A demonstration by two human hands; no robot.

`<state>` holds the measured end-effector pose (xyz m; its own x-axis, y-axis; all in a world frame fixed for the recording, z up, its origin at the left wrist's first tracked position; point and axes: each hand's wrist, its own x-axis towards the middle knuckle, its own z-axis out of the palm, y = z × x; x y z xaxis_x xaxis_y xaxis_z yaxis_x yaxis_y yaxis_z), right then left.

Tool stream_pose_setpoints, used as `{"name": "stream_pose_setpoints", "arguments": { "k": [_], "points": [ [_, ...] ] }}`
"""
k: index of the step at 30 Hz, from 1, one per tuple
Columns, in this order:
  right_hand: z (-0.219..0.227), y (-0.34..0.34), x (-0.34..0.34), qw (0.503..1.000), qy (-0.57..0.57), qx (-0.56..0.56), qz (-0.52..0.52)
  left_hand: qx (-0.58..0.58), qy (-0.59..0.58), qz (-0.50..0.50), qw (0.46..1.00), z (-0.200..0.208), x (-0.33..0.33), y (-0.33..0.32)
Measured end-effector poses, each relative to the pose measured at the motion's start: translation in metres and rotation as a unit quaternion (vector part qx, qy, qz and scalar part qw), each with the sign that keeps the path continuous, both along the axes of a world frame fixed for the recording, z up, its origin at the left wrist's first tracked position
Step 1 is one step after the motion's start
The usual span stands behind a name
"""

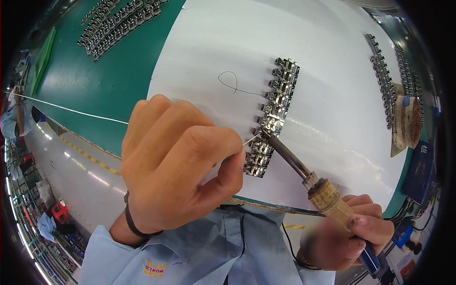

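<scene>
A row of small shiny metal parts (273, 116) lies on a white sheet (323, 118). My left hand (178, 161) pinches a thin solder wire (251, 138) whose end meets the row near its middle. My right hand (349, 232) grips a soldering iron (308, 175) by its cork-wrapped handle. The iron's dark tip touches the same metal part as the wire. The wire trails off to the left across the green bench (95, 80). A thin wire loop (230, 83) lies on the sheet above my left hand.
More rows of metal parts lie at the far left (118, 23) and at the right (384, 80). A stand with a brown sponge (407, 121) sits at the right edge. A factory floor with another person (12, 114) shows at the left.
</scene>
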<state>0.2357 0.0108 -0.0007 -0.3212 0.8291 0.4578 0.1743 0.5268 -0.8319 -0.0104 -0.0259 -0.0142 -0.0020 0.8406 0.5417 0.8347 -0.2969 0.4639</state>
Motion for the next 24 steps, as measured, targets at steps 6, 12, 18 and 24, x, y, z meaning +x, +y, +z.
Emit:
{"name": "stream_pose_setpoints", "arguments": {
  "k": [6, 12, 18, 24],
  "points": [
    [-0.002, -0.001, -0.002, 1.0, 0.003, 0.01, -0.024, -0.014, -0.016, 0.02, 1.0, 0.004, 0.002, -0.003],
    [-0.002, 0.002, -0.003, 0.996, 0.052, 0.005, -0.073, -0.014, -0.009, 0.003, 1.0, 0.005, 0.001, -0.004],
    [0.004, 0.012, -0.003, 0.999, 0.026, -0.014, -0.046, -0.022, -0.004, 0.002, 1.0, 0.005, 0.002, -0.004],
    [0.009, 0.019, -0.002, 1.0, 0.002, -0.022, -0.02, -0.021, 0.0, 0.0, 1.0, 0.004, 0.004, -0.002]
  ]
}}
